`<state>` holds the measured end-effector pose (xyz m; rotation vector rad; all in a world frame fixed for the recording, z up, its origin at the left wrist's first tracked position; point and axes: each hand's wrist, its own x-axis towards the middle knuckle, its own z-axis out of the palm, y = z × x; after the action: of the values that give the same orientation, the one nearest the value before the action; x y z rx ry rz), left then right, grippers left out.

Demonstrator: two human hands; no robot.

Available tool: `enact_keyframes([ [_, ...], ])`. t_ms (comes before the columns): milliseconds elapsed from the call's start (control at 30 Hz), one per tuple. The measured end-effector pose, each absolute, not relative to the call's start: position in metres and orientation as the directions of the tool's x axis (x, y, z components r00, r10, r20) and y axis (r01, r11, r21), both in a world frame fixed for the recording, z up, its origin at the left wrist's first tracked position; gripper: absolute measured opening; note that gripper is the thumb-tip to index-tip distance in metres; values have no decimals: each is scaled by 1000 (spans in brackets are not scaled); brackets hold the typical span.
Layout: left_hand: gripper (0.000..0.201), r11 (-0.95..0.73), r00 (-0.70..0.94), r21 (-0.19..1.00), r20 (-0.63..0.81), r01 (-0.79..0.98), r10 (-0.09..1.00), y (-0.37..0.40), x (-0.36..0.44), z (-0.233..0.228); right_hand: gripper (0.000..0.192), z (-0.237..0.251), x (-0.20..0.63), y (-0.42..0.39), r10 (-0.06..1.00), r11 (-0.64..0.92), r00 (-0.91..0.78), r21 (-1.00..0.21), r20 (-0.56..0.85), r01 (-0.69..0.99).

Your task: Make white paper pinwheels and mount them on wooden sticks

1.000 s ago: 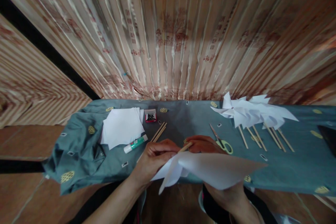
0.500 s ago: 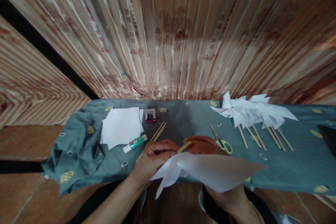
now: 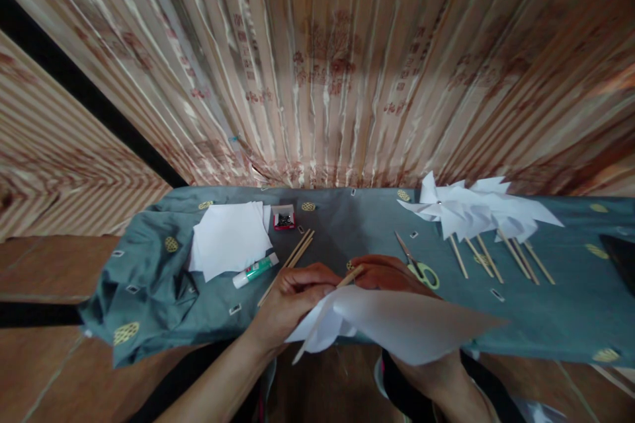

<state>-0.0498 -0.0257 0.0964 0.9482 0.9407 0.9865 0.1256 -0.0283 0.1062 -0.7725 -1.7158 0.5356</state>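
My left hand (image 3: 292, 297) pinches a thin wooden stick (image 3: 347, 275) just above the near edge of the table. My right hand (image 3: 391, 274) holds a folded white paper pinwheel (image 3: 397, 320) against that stick, and the paper hides most of this hand's fingers. The stick's lower end pokes out below the paper. Both hands meet at the centre of the pinwheel.
A teal cloth (image 3: 149, 291) covers the table. On it lie a stack of white paper squares (image 3: 231, 238), a glue stick (image 3: 255, 270), a small red box of pins (image 3: 284, 218), loose sticks (image 3: 300, 249), green-handled scissors (image 3: 419, 268) and several finished pinwheels (image 3: 476, 211). A curtain hangs behind.
The stick has slid a little further down through the paper, so its lower end now shows below the pinwheel. The hands stay in the same place.
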Motion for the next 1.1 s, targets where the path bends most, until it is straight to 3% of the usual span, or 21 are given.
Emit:
enact_keyframes([
  [633, 28, 284, 283, 929, -214, -235, 935, -27, -51, 101, 17, 97, 128, -30, 748, 664, -196, -717, 634, 213],
  [1100, 30, 312, 277, 917, -242, -247, 930, -30, -50, 100, 11, 99, 128, -30, 775, 632, -199, -744, 600, 218],
])
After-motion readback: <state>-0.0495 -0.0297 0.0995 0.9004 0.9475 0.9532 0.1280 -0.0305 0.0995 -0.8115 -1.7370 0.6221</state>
